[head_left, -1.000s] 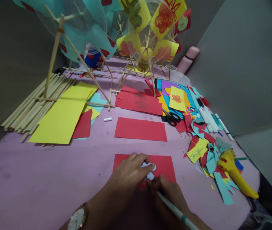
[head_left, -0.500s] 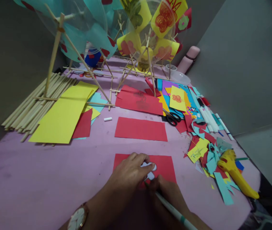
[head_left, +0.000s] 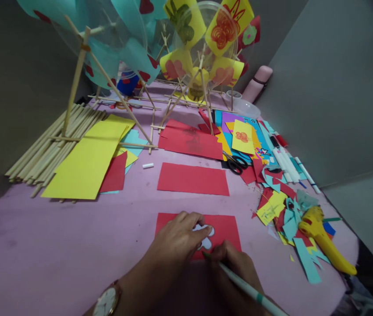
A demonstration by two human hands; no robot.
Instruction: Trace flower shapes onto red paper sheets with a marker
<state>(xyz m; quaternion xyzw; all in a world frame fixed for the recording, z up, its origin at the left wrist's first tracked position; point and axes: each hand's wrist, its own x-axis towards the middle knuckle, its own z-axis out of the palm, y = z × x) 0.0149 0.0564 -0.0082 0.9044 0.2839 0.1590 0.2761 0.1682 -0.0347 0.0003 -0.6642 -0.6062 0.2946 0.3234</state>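
A red paper rectangle (head_left: 224, 224) lies on the pink-covered table in front of me. On it rests a small pale cut-out with rounded lobes (head_left: 207, 242). My left hand (head_left: 181, 235), with a watch (head_left: 107, 302) on the wrist, presses the cut-out down, its fingers bent over it and hiding part of its shape. My right hand (head_left: 229, 263) grips a green-tipped white marker (head_left: 245, 285). The tip is just below the cut-out's lower lobe, close to the red paper; whether it touches, I cannot tell.
Another red rectangle (head_left: 193, 179) lies farther off, beside a white marker cap (head_left: 147, 166). Yellow sheets (head_left: 87, 162) and sticks (head_left: 35, 162) are at left. Scissors (head_left: 235, 163), paper scraps (head_left: 291, 219) and a yellow glue gun (head_left: 324, 237) lie right. Pinwheels on stick stands (head_left: 201, 66) rise behind.
The marker tip has moved slightly right and away from the cut-out's edge, with my right hand shifting along. My left hand stays on the cut-out.
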